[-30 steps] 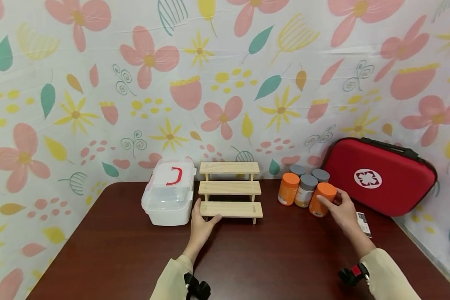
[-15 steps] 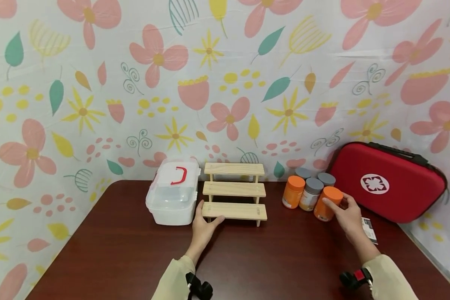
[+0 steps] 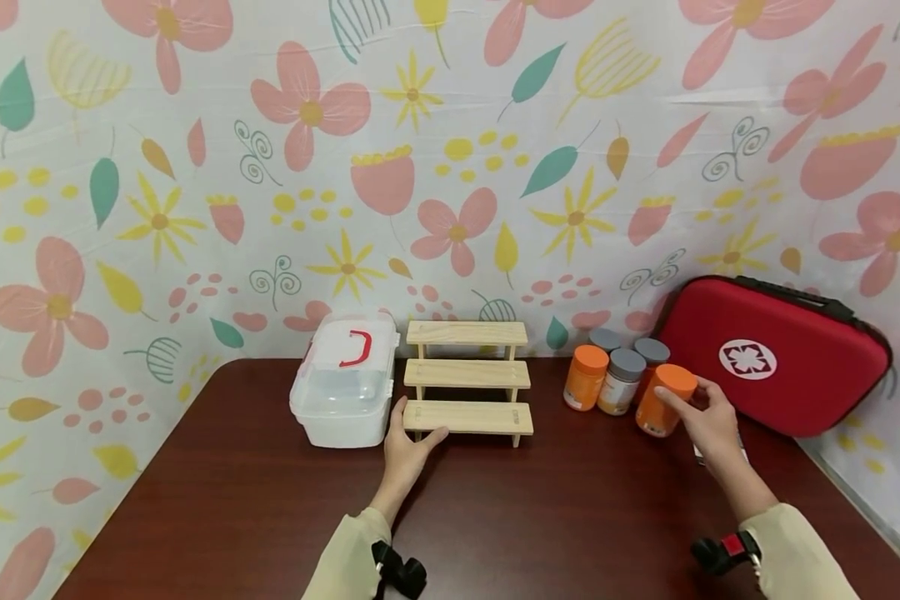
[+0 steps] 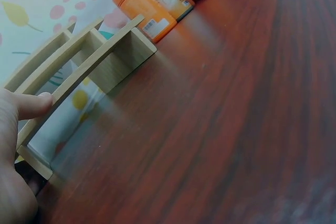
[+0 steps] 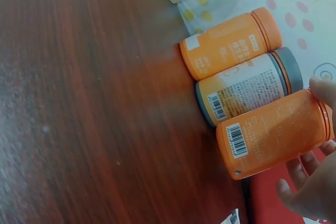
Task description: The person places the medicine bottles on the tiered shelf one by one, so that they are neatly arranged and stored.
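In the head view my left hand (image 3: 407, 454) holds the left end of the lowest step of a three-tier wooden stand (image 3: 468, 418). Its thumb lies along the front edge, the other fingers at the end. The left wrist view shows the thumb (image 4: 37, 105) against the step. My right hand (image 3: 712, 422) grips an orange bottle with an orange lid (image 3: 662, 412) near its top. Beside it stand another orange bottle (image 3: 583, 387) and a grey-lidded bottle (image 3: 618, 390). Behind are two more grey-lidded bottles (image 3: 652, 350), partly hidden. The right wrist view shows a barcode on the gripped bottle (image 5: 273, 132).
A clear-lidded white box (image 3: 345, 392) with a red handle stands left of the wooden stand. At the right, a red first-aid case (image 3: 780, 358) leans against the patterned wall cloth. A small printed card (image 3: 699, 456) lies partly behind my right wrist on the dark table (image 3: 540, 517).
My right hand has shifted the orange bottle slightly right, away from the grey-lidded one beside it. My left hand has stayed at the stand. The head view has shifted a little.
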Demonstrator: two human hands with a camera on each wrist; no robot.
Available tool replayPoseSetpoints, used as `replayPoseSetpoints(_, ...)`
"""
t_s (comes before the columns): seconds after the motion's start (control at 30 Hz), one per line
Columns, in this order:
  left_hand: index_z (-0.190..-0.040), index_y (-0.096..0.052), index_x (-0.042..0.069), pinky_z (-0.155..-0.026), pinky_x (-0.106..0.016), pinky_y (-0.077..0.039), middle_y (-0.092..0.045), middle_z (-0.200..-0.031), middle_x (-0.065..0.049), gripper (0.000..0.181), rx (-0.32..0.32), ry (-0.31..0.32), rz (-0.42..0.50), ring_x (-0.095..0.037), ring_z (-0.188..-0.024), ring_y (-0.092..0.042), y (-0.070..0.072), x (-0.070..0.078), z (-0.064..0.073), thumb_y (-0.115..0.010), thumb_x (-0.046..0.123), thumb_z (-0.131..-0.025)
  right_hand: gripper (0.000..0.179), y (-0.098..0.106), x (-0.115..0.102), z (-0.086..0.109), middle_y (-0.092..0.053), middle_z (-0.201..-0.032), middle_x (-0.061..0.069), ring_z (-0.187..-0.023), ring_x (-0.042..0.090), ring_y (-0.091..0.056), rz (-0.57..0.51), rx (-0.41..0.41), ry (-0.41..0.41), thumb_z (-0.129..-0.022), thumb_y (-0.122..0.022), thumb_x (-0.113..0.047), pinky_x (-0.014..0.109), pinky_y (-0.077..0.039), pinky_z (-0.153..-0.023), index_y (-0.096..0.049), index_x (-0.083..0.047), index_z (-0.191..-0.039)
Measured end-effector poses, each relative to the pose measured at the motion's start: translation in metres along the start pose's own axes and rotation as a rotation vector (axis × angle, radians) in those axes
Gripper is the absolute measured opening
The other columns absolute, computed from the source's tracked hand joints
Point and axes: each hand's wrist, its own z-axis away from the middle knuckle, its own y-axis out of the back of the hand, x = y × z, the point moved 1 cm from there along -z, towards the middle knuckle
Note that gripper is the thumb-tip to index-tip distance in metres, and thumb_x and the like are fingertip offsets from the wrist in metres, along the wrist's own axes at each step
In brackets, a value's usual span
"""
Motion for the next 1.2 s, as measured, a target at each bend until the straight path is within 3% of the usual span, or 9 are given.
replayPoseSetpoints(0.13,-0.148,-0.035,0.004,-0.113,-0.057,-0.031,-0.042,-0.149,-0.024,0.089,0.0,0.005,0.004,-0.04,-0.14,-0.037,0.001,0.0,0.0,-0.083,0.018,-0.075,0.084,0.005,-0.003,0.001,-0.032,-0.149,0.029,-0.129,0.042,-0.037,0.012,0.009,0.028,-0.094,-0.056,-0.05,0.026,-0.052,-0.088,-0.022,0.003,-0.151)
replayPoseSetpoints(0.2,-0.148,-0.035,0.004,-0.112,-0.057,-0.031,-0.043,-0.149,-0.024,0.089,-0.003,0.002,0.008,-0.04,-0.139,-0.037,0.001,0.001,-0.001,-0.083,0.017,-0.075,0.084,0.008,-0.004,0.001,-0.034,-0.147,0.028,-0.127,0.041,-0.039,0.012,0.013,0.037,-0.094,-0.056,-0.05,0.011,-0.046,-0.072,-0.023,0.003,-0.15)
replayPoseSetpoints(0.27,-0.148,-0.036,0.003,-0.113,-0.057,-0.031,-0.042,-0.149,-0.024,0.088,-0.006,0.004,0.022,-0.04,-0.14,-0.037,0.002,0.001,-0.002,-0.083,0.016,-0.075,0.084,0.011,-0.006,0.0,-0.036,-0.145,0.026,-0.122,0.039,-0.041,0.003,0.021,0.043,-0.094,-0.058,-0.049,0.005,-0.04,-0.063,-0.024,0.003,-0.149)
replayPoseSetpoints(0.4,-0.147,-0.037,0.003,-0.114,-0.056,-0.029,-0.041,-0.15,-0.024,0.086,-0.022,0.01,0.047,-0.039,-0.141,-0.034,0.004,0.001,-0.003,-0.083,0.014,-0.075,0.083,0.017,-0.011,-0.001,-0.04,-0.14,0.022,-0.109,0.022,-0.049,0.006,0.036,0.055,-0.093,-0.059,-0.05,0.005,-0.043,-0.063,-0.026,0.002,-0.148)
replayPoseSetpoints(0.53,-0.148,-0.035,0.003,-0.114,-0.057,-0.028,-0.038,-0.151,-0.024,0.087,-0.039,0.015,0.042,-0.04,-0.142,-0.033,0.005,0.0,-0.003,-0.083,0.015,-0.076,0.083,0.025,-0.016,-0.002,-0.041,-0.138,0.022,-0.096,0.001,-0.044,0.022,0.033,0.082,-0.093,-0.059,-0.05,0.005,-0.043,-0.064,-0.025,0.002,-0.15)
replayPoseSetpoints(0.73,-0.147,-0.035,0.004,-0.114,-0.058,-0.029,-0.039,-0.15,-0.025,0.086,-0.035,0.01,0.028,-0.04,-0.141,-0.034,0.005,0.001,-0.002,-0.083,0.015,-0.076,0.084,0.035,-0.022,0.0,-0.046,-0.128,0.014,-0.088,-0.009,-0.04,0.008,0.027,0.106,-0.093,-0.059,-0.047,0.004,-0.043,-0.064,-0.023,0.002,-0.151)
replayPoseSetpoints(0.9,-0.147,-0.036,0.003,-0.114,-0.057,-0.029,-0.041,-0.149,-0.025,0.086,-0.031,-0.002,0.026,-0.04,-0.141,-0.035,0.005,0.002,-0.004,-0.083,0.015,-0.076,0.068,0.043,-0.028,-0.002,-0.045,-0.112,-0.01,-0.084,-0.012,-0.041,-0.015,0.038,0.151,-0.092,-0.062,-0.045,0.002,-0.043,-0.065,-0.036,-0.005,-0.141)
replayPoseSetpoints(1.03,-0.147,-0.035,0.001,-0.114,-0.057,-0.029,-0.041,-0.149,-0.025,0.086,-0.032,-0.009,0.024,-0.04,-0.14,-0.035,0.005,0.001,-0.003,-0.082,0.015,-0.076,0.055,0.048,-0.036,-0.004,-0.043,-0.107,-0.017,-0.085,-0.012,-0.042,-0.018,0.05,0.178,-0.092,-0.064,-0.044,0.002,-0.043,-0.066,-0.043,-0.013,-0.132)
replayPoseSetpoints(1.2,-0.147,-0.035,0.001,-0.113,-0.058,-0.029,-0.041,-0.149,-0.025,0.087,-0.032,-0.006,0.022,-0.041,-0.14,-0.035,0.004,0.001,-0.001,-0.083,0.015,-0.076,0.072,0.051,-0.049,-0.005,-0.044,-0.124,0.004,-0.101,0.008,-0.044,0.047,0.089,0.18,-0.092,-0.062,-0.047,0.006,-0.04,-0.069,-0.038,-0.001,-0.142)
